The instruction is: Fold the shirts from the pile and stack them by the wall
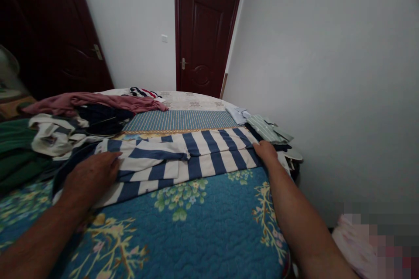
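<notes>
A blue-and-white striped shirt (209,152) lies across the bed, folded lengthwise into a long strip with one sleeve laid back along it. At its left end, my left hand (91,178) is closed on the cloth near the collar side, its fingertips partly hidden. My right hand (266,152) pinches the far right end of the strip at its edge. The shirt rests flat on the blue flowered quilt (209,222), a few creases showing around the sleeve.
Loose clothes are heaped on the left, among them a pink garment (98,102) and a green one (19,152). Folded clothes (268,130) are stacked at the bed's right edge, by the white wall (327,74). Beyond the bed stands a dark red door (209,30).
</notes>
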The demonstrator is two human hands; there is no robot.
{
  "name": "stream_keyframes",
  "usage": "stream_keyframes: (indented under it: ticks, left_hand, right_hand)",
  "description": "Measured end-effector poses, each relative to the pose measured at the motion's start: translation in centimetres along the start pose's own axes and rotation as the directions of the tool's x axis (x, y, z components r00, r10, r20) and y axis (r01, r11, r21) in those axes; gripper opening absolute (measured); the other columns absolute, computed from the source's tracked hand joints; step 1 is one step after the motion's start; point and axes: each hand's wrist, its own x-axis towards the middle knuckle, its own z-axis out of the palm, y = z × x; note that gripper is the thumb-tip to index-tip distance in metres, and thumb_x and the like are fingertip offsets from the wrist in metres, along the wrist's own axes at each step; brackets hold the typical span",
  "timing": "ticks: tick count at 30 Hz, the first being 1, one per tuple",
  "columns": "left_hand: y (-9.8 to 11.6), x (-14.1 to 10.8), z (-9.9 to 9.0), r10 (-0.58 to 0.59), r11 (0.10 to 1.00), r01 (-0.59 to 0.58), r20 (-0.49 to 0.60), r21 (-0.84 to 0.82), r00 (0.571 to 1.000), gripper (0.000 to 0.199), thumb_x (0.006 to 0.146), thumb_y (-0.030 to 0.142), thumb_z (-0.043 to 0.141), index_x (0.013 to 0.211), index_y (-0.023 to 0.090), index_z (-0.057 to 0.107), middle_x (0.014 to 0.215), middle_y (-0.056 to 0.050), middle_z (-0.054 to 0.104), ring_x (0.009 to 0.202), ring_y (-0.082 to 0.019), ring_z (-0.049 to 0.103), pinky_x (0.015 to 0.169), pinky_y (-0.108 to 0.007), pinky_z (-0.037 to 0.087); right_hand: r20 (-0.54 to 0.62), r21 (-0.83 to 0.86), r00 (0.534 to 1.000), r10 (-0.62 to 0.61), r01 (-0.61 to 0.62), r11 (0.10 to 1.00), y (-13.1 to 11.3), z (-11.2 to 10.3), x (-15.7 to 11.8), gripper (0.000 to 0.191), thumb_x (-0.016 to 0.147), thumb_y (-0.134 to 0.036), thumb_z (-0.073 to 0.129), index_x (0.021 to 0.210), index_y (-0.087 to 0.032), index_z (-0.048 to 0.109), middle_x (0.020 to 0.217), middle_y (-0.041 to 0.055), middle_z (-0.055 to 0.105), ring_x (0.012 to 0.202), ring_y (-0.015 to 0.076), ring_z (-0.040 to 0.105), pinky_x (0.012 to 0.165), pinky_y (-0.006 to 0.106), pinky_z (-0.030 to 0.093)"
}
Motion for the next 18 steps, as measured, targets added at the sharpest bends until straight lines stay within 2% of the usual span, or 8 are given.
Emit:
stream_keyframes:
  ticks: [4,10,15,18]
  left_hand:
    - [0.4,0.2,-0.1,0.019,1.0,-0.019,0.001,-0.004,1.0,0.065,0.101,0.046,0.028,0.131,0.012,0.074,0.13,-0.017,0.077,0.118,-0.036,0.071,0.106,-0.05,0.055]
    - [-0.8,0.6,1.0,0.031,0.999,-0.031,0.007,-0.035,0.999,0.065,0.102,0.049,0.03,0.131,0.012,0.075,0.129,-0.017,0.078,0.117,-0.036,0.071,0.106,-0.05,0.054]
    - [-1.2,0.7,1.8,0.03,0.998,-0.03,0.014,-0.046,0.999,0.062,0.103,0.049,0.033,0.129,0.013,0.076,0.126,-0.018,0.079,0.113,-0.036,0.072,0.104,-0.051,0.054]
    - [-1.2,0.8,1.9,0.039,0.997,-0.039,0.01,-0.06,0.999,0.06,0.104,0.048,0.034,0.129,0.013,0.076,0.128,-0.018,0.078,0.115,-0.035,0.072,0.105,-0.05,0.053]
  right_hand:
    - [-0.039,-0.016,0.998,-0.042,0.042,0.999,-0.2,0.0,0.2,0.049,0.105,-0.044,0.047,0.122,-0.011,0.079,0.127,0.0236,0.077,0.121,0.0306,0.072,0.1,0.033,0.051]
    - [-0.031,0.001,0.994,-0.106,0.106,0.994,0.0,0.2,0.4,0.049,0.105,-0.041,0.048,0.118,-0.007,0.08,0.123,0.0257,0.077,0.118,0.0318,0.072,0.097,0.033,0.049]
    - [-0.017,0.042,0.987,-0.163,0.163,0.986,0.7,-0.3,0.4,0.045,0.104,-0.041,0.051,0.109,-0.011,0.084,0.111,0.0192,0.081,0.106,0.0271,0.074,0.087,0.028,0.049]
    - [-0.038,0.134,0.982,-0.183,0.187,0.973,0.8,-0.4,0.2,0.042,0.102,-0.04,0.053,0.099,-0.011,0.084,0.1,0.016,0.081,0.094,0.0252,0.073,0.08,0.028,0.049]
